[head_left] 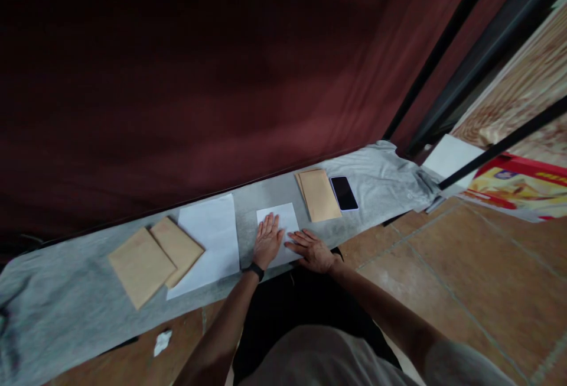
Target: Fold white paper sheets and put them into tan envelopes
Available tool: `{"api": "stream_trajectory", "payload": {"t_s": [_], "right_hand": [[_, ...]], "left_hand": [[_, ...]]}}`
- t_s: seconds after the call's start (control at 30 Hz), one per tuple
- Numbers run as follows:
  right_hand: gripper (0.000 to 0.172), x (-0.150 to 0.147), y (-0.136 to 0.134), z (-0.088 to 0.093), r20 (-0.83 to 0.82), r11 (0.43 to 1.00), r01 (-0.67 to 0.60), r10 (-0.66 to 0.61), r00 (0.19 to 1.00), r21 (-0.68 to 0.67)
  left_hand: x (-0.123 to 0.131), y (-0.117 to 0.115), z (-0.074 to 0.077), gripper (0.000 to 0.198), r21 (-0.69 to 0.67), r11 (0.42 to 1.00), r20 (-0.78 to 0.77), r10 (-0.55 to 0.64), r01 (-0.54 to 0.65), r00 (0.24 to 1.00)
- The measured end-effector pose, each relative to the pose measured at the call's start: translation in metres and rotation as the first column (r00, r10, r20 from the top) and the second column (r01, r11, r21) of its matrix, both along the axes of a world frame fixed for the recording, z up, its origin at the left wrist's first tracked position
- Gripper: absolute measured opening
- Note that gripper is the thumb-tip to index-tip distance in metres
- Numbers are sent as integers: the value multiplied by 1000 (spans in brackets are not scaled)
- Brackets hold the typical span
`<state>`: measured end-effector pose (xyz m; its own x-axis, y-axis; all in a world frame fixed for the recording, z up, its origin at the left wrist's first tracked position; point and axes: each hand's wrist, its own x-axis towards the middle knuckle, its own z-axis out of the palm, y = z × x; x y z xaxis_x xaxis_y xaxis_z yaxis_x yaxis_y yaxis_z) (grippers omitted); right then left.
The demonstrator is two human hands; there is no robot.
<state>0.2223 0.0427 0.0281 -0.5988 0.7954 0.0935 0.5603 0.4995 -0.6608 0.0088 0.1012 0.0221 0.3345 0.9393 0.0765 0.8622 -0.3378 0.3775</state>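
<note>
A small white sheet of paper (pixel 287 214), perhaps folded, lies on the grey cloth in front of me. My left hand (pixel 268 240), with a dark band at the wrist, rests flat on its left part, fingers stretched out. On its right edge lies my right hand (pixel 313 251), palm down, fingers extended toward the left. Just beyond the right hand are brown envelopes (pixel 321 197), stacked slightly askew. To the left, a larger white sheet of paper (pixel 215 238) is partly covered by two more brown envelopes (pixel 142 268).
A grey cloth (pixel 66 297) covers the long narrow surface. Beside the right-hand envelopes lies a phone (pixel 344 193). Dark red curtain (pixel 221 108) rises along the far edge. Black poles (pixel 443 49) and a red-yellow printed box (pixel 522 188) stand right. Crumpled tissue (pixel 162 342) lies on the tiled floor.
</note>
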Motion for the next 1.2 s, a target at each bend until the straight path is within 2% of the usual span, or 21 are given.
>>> {"api": "stream_trajectory", "payload": {"t_s": [0.17,0.27,0.37,0.47,0.53,0.67,0.77,0.83,0.93,1.03,1.2], "right_hand": [[61,1,0,-1,-7,1000,-6,6,1000,22],[59,2,1,-5,-23,999,1,0,1000,38],[59,3,1,-9,-21,998,6,-4,1000,55],[58,3,3,-15,13,997,7,-8,1000,81],[57,3,5,-18,37,995,7,-11,999,100],[60,1,7,-22,43,993,31,-36,998,111],[55,-3,8,-23,8,991,91,-92,996,101],[52,-5,8,-24,-18,987,128,-127,992,93],[49,-7,9,-26,-51,984,160,-156,986,80],[47,-8,9,-27,-71,981,181,-176,982,70],[44,-7,7,-28,-83,976,207,-201,976,63]], "left_hand": [[-49,0,-5,58,9,998,12,59,-59,998],[-77,-15,-7,53,-46,999,67,26,-23,997],[-90,-39,-8,58,-83,994,139,-64,76,988],[-85,-60,-6,71,-85,979,148,-171,185,974],[-79,-66,-3,74,-83,975,145,-192,205,971],[-75,-61,3,78,-131,963,168,-212,235,963],[-81,-58,2,80,-168,947,190,-241,274,952],[-83,-57,0,75,-154,955,216,-219,254,952],[-80,-55,-5,69,-125,979,245,-128,162,961],[-72,-50,-3,69,-123,989,199,-56,82,978],[-69,-51,7,70,-128,987,87,-89,100,992]]}}
